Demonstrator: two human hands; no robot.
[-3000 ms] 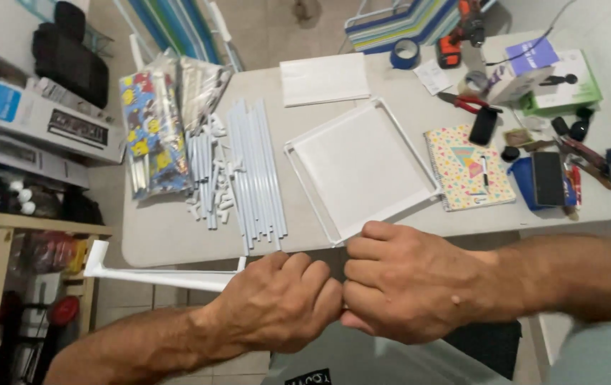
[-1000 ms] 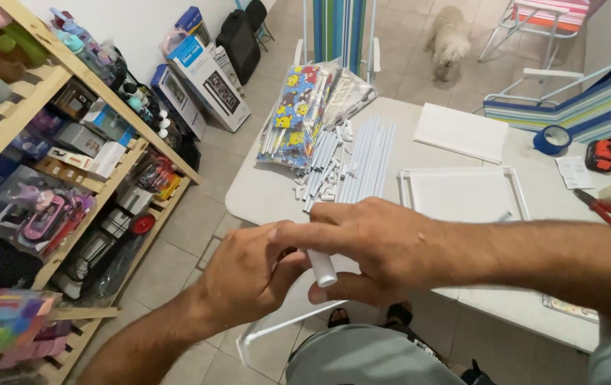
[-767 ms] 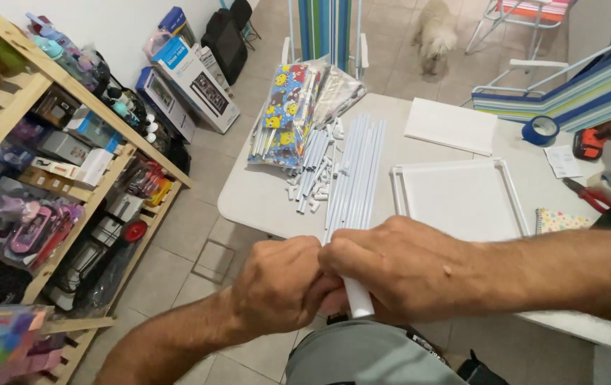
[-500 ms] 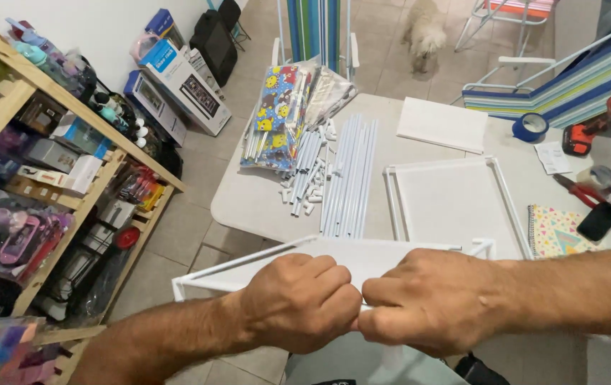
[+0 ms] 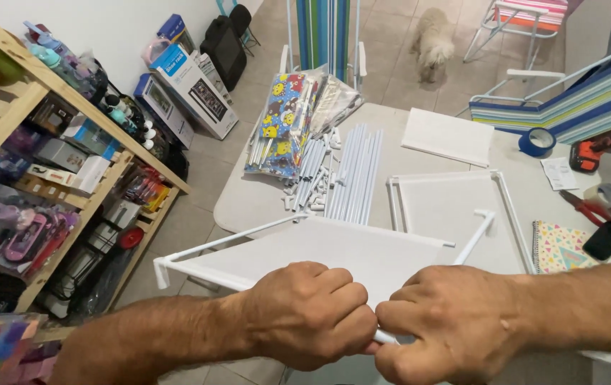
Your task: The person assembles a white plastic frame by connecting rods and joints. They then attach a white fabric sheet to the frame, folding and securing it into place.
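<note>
Since half a second ago the white-framed panel point(image 5: 320, 253) has swung flatter toward 10 o'clock; left hand point(image 5: 309, 314) and right hand point(image 5: 455, 324) grips stay clenched on its near tube, fists touching.

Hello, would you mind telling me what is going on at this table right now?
A person is gripping the near edge of a white framed panel with both fists, left hand and right hand pressed knuckle to knuckle on its thin white tube. The panel is held up in front of the grey table. On the table lie a bundle of white tubes, a second framed panel and a colourful packet. A small dog stands beyond.
</note>
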